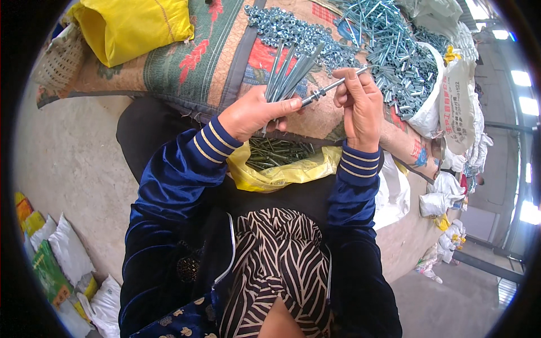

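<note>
My left hand is closed around a fanned bundle of long, thin, silvery metal rods. One thicker metal rod slants up to the right from its thumb and fingers, with a collar or nut partway along. Near that rod's far end, the fingers of my right hand pinch it. Just beyond both hands, a heap of small shiny nuts lies on the patterned cloth. Below the hands, a yellow bag holds many thin, dull yellowish-green rods.
At the far right, a white sack stands beside a large pile of bluish metal tubes and rods. A patterned padded cloth covers the work surface. A yellow sack lies far left. Filled bags sit on the concrete floor.
</note>
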`<state>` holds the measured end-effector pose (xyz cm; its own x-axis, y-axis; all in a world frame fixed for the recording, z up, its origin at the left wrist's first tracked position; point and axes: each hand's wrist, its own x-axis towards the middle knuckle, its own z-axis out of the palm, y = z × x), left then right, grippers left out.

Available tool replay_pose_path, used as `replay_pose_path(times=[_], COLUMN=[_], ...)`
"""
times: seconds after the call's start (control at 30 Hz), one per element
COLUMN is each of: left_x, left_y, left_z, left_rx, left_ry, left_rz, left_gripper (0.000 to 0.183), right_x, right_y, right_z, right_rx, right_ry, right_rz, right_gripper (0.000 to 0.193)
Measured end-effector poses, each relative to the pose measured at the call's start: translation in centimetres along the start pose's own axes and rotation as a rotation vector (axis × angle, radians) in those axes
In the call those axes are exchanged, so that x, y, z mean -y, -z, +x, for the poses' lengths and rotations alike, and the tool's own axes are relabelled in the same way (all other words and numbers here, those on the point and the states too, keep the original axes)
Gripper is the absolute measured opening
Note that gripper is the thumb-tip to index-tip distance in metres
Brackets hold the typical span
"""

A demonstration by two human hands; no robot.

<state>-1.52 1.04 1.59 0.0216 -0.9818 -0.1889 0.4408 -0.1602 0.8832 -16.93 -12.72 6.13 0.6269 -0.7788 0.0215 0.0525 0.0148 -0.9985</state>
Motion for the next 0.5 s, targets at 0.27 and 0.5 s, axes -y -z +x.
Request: replay_pose_path(times=[0.27,0.5], left_x=[0.8,1.11], left_y=[-0.17,-0.05], left_z=[0.21,0.24], left_rx=[0.01,-0.002], left_ry=[-0.037,0.121], left_rz=[0.028,-0.066], left_gripper=[0.03,0.025], right_x=[-0.24,-0.54], right_y=[-0.38,-0.05], right_z=[-0.13,-0.9], right_rx=[-0.054,-0.068], right_ry=[0.074,0.015], right_rz=[0.069,0.074], right_gripper=[0.027,0.025])
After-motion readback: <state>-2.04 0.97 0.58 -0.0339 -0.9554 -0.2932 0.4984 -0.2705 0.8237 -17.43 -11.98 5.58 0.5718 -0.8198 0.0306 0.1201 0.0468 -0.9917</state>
